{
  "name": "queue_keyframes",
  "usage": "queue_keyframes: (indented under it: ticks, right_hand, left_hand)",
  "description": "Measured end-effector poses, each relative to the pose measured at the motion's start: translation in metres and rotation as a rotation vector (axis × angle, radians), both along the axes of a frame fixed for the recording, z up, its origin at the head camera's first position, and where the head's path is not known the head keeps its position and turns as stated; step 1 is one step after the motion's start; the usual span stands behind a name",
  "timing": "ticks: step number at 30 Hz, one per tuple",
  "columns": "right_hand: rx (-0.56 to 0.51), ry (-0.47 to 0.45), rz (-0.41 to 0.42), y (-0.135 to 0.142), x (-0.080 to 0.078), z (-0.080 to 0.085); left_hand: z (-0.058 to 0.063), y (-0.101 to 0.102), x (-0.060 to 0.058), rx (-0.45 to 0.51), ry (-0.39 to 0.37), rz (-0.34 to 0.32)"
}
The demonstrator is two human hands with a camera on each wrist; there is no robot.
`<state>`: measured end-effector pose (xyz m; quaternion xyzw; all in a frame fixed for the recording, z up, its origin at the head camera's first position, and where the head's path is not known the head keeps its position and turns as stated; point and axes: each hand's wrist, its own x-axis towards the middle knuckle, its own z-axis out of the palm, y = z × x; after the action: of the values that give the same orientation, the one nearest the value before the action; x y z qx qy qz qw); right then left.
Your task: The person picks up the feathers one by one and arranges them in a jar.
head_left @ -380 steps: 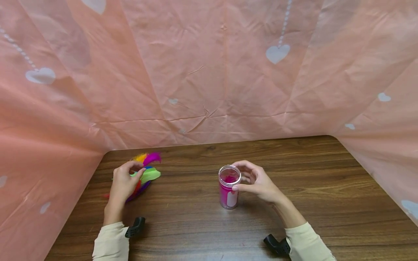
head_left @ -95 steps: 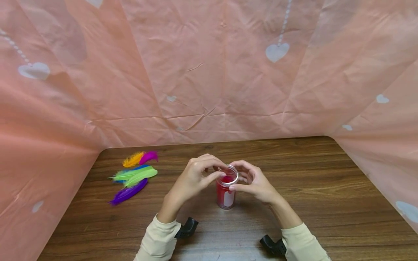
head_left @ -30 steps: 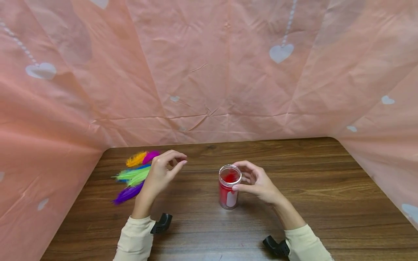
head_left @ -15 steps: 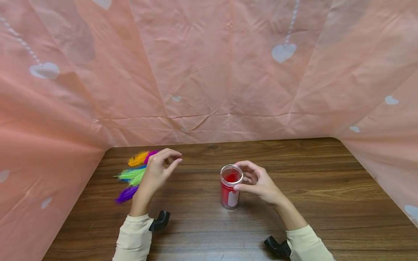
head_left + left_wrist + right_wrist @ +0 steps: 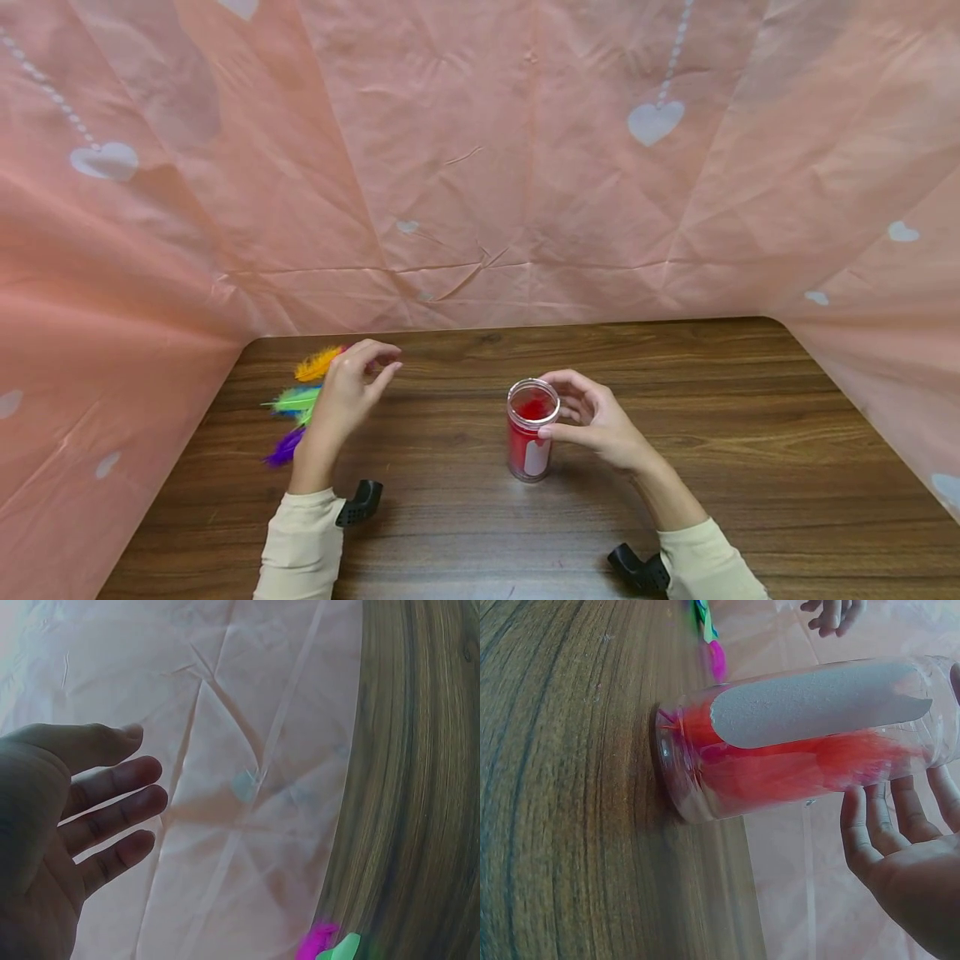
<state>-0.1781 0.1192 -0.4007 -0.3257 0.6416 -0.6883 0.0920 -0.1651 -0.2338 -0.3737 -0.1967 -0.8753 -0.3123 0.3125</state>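
My right hand [image 5: 600, 425] holds a clear, open-topped jar [image 5: 517, 450] near its rim, thumb in front and fingers behind. The jar stands upright on the table. Through its wall in the right wrist view show a red feather [image 5: 772, 776], some magenta and a pale label [image 5: 810, 705]. My left hand [image 5: 345, 400] hovers at the right side of the loose feathers, fingers loosely bent with nothing between them. Beneath and beside it lie an orange feather [image 5: 317, 364], green feathers [image 5: 294, 402] with blue behind, and a purple feather [image 5: 283, 448]. The hand hides most of a magenta feather [image 5: 316, 941].
The brown wooden table [image 5: 450, 517] has a far edge with rounded corners. A pink sheet [image 5: 480, 208] with pale hearts rises behind it and along both sides. Black wrist devices [image 5: 362, 502] stick out from both cream sleeves.
The red feather, on the table in the oldest frame, is now inside the jar. My left hand has left the jar's mouth and moved left over the feathers. The right hand keeps its hold.
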Motion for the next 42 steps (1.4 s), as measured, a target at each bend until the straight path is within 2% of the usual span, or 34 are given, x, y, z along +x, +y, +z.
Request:
queue_keyframes:
  ticks: [9,19,28,35,42]
  right_hand:
    - [0.004,-0.001,0.005,0.001,0.0,-0.001]
    - [0.014,-0.007,-0.005,0.001,0.0,0.0]
    - [0.014,-0.018,-0.002,0.0,0.0,0.001]
    - [0.018,-0.009,-0.003,0.001,0.0,0.001]
    - [0.013,-0.007,0.004,0.001,0.0,0.002]
  left_hand:
    - [-0.002,-0.009,0.0,0.008,-0.035,0.028]
    - [-0.004,-0.022,0.004,-0.004,-0.158,0.082]
    - [-0.01,-0.034,0.002,-0.032,-0.186,0.117]
    - [-0.015,-0.041,0.0,-0.08,-0.233,0.139]
    - [-0.018,-0.047,0.0,-0.168,-0.306,0.207]
